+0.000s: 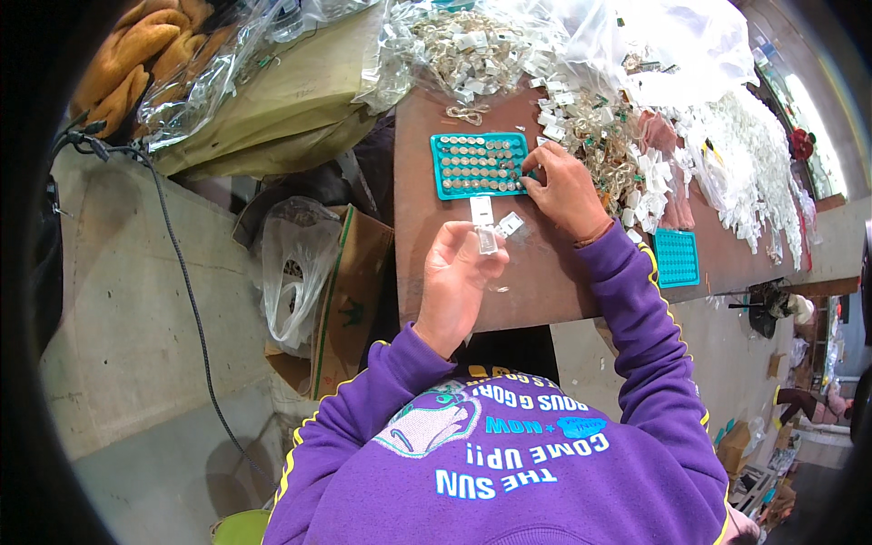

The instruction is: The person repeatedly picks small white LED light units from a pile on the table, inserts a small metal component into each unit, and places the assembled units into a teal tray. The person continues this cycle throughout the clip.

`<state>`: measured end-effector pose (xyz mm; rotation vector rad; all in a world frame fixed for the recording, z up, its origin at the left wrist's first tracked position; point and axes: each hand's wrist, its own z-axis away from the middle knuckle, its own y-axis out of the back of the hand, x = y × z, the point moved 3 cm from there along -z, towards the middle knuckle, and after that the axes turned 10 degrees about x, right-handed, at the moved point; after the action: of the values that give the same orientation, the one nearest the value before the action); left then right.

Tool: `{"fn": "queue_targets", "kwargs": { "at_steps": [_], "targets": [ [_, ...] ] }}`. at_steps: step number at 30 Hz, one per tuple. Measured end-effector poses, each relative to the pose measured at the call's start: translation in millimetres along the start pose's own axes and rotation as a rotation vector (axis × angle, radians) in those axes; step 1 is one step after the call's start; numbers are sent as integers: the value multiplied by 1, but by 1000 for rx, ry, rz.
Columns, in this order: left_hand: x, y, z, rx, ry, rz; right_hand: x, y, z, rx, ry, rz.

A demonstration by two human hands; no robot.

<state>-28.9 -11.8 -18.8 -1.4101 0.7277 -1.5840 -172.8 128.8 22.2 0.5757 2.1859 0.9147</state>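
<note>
Discs (477,163), small, round and silvery, sit in rows in a teal tray (437,173) on the brown counter (581,282), near its left edge. The person's right arm rises from the lower right and bends inward. The right hand (570,186) is back up, its fingers curled leftward over the tray's right rim. Thumb and forefinger come close to each other at the end of the rows; whether a disc is between them cannot be told.

The left forearm slants up from the lower left. The left hand (459,272) is raised, its fingers bent, and thumb and fingers are closed on a clear piece (488,241). This hand is nearer the body than the tray, so the discs lie just beyond it and to the left of the right hand. A white tag (481,211) shows above the clear piece, in front of the tray's near edge, and a second tag (510,223) shows just beside it on the right.

Beyond the right hand lies a heap of cords (595,136) mixed with white tags. Another teal tray (676,257) lies right of the right sleeve.
</note>
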Motion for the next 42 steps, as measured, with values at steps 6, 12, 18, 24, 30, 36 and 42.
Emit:
{"fn": "queue_targets", "kwargs": {
  "at_steps": [6, 12, 18, 24, 30, 36, 42],
  "targets": [
    [0, 1, 0, -22, 5, 25, 2, -1, -4, 35, 22, -35],
    [0, 2, -1, -25, -2, 19, 12, 2, -31, 85, -5, -79],
    [1, -1, 0, 3, -34, 15, 19, -23, -52, -49, 148, 51],
    [1, -1, 0, 10, -40, 32, -20, 13, -38, 71, 83, -88],
    [-2, 0, -3, 17, -73, -11, -79, 46, 16, -59, -107, -442],
    [-1, -3, -1, 34, -100, -65, -102, 40, 26, 16, 164, -187],
    [0, -5, -1, 35, -87, -91, -105, 44, 29, -55, 205, -151]
  ]
}}
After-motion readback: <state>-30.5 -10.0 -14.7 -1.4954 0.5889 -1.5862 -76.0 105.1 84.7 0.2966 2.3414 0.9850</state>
